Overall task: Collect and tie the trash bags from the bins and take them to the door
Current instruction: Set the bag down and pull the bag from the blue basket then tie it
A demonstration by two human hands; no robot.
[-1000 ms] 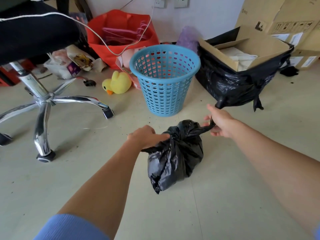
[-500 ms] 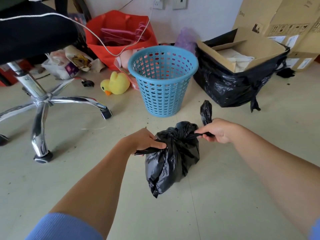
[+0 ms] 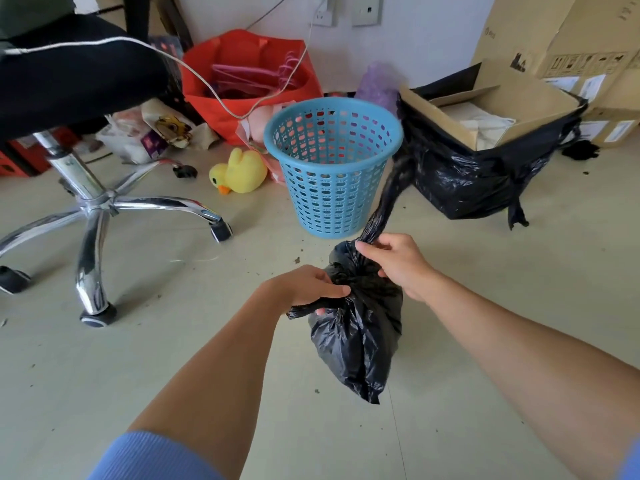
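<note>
Trash bag [image 3: 360, 334]: black, it hung between both hands above the floor [image 3: 173, 358], near the blue bin [image 3: 332, 168].
Left hand [image 3: 304, 287]: fingers [image 3: 332, 291] clenched round one twisted end.
Right hand [image 3: 398, 263]: fingers grasped the other end, which stretched upward.

Crumpled black plastic trash bag [image 3: 360, 334]: raised tail motion-blurred.
My left hand [image 3: 301, 285]: fingers mostly hidden under the bag's plastic.

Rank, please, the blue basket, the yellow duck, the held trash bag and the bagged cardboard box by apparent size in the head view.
1. bagged cardboard box
2. blue basket
3. held trash bag, close to the basket and nearer the camera, so their order is unsure
4. yellow duck
</note>
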